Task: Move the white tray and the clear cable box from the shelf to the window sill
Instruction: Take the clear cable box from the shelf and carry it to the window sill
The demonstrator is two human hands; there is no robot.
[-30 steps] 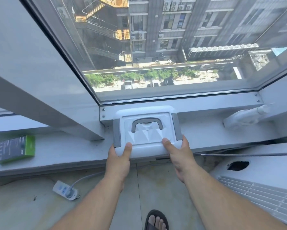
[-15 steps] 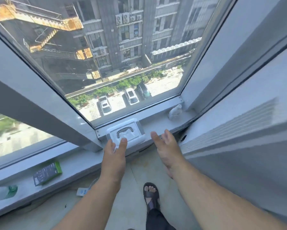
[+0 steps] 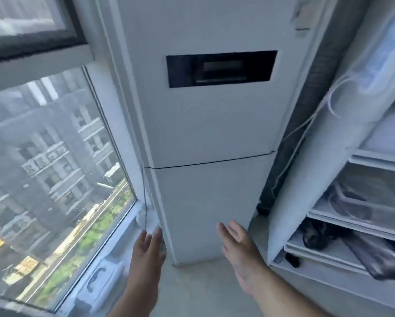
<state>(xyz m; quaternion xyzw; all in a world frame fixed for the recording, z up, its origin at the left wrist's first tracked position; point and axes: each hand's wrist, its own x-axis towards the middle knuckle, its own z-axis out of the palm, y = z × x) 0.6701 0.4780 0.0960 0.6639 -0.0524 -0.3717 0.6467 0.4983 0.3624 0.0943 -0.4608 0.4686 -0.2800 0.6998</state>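
Both hands had left the white rectangular tray (image 3: 100, 279), lying lengthwise along the sill (image 3: 132, 216); left hand (image 3: 146, 252) and right hand (image 3: 237, 245) hung open, empty.

High-rise flat: standing air conditioner (image 3: 205, 133), shelf (image 3: 352, 225) (cluttered).

1. The window sill (image 3: 132, 227) runs low along the glass, and the white tray (image 3: 100, 279) lies flat on it.
2. The shelf (image 3: 343, 225) on the right has several boards.
3. Dark things (image 3: 317, 234) lie on a lower board, too blurry to name.
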